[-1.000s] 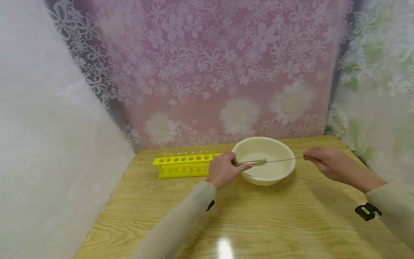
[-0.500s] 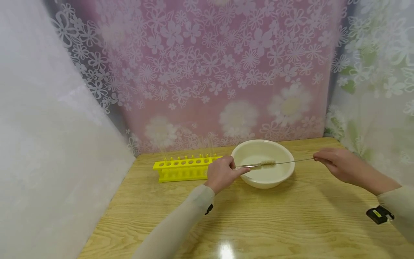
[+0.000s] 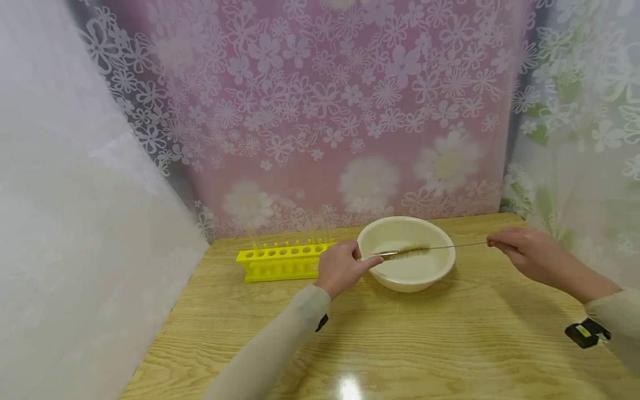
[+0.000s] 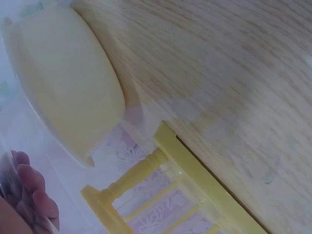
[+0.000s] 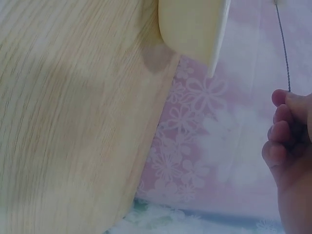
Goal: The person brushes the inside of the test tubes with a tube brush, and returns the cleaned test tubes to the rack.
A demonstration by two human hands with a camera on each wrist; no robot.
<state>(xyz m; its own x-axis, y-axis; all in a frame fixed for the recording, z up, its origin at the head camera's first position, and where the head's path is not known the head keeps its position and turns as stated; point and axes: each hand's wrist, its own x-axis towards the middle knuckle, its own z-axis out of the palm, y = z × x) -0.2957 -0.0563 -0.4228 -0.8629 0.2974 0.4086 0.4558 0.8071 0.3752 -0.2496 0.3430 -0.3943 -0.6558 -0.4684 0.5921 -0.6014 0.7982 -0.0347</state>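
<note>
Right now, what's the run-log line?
left hand: holds tube | right hand: pinches wire | brush: at tube mouth, over bowl | rack: left of bowl

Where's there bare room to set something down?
Bare table lies before the bowl, between the sleeves, and before the rack, left of the left sleeve. It's crowded around the left hand, beside rack and bowl, and above the bowl, where the brush stretches.

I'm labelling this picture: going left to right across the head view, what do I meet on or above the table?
Yellow rack → left hand → cream bowl → right hand.
</note>
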